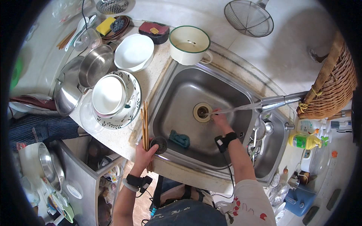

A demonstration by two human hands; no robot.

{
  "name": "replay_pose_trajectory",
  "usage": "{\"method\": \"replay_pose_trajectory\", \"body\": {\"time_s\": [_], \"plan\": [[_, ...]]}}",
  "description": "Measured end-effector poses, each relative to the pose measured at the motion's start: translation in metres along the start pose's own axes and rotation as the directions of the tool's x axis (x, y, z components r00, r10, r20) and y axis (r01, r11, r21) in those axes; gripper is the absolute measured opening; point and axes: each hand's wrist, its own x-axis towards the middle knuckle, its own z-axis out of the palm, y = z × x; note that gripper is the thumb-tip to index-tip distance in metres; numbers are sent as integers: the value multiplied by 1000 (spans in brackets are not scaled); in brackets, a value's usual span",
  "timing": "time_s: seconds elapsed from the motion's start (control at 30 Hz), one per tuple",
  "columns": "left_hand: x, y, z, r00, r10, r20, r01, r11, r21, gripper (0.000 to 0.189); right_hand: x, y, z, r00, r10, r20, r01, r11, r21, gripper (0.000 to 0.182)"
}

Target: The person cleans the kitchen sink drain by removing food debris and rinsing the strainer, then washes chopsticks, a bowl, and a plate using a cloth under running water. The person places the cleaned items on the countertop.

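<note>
My left hand (145, 155) grips several wooden chopsticks (145, 121) and a dark round sink strainer (159, 145) at the front-left rim of the steel sink (181, 93). Over the basin, my right hand (220, 120) is beside the drain opening (202, 112), its fingertips at the pale drain ring. Water runs from the chrome faucet (273, 102) across these fingers towards the drain. Whether the fingers hold something small is hard to see. A crumpled teal cloth (180, 139) lies on the basin floor between my hands.
Left of the sink stand stacked white bowls (109, 94) on a patterned plate (134, 93), a steel pot (96, 66) and a white dish (134, 52). An enamel mug (189, 42) sits behind the basin. Utensils fill the smaller sink (278, 144); a wicker basket (331, 84) stands behind the faucet.
</note>
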Motion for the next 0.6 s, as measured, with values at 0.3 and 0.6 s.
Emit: {"method": "replay_pose_trajectory", "body": {"time_s": [0.3, 0.6], "plan": [[1, 0, 3, 999, -4, -33, 5, 1000, 12, 31, -13, -15, 17, 971, 236, 50, -241, 952, 188, 33], [-1, 2, 5, 1000, 9, -27, -9, 1000, -10, 30, 22, -12, 42, 995, -66, -73, 75, 989, 124, 41]]}}
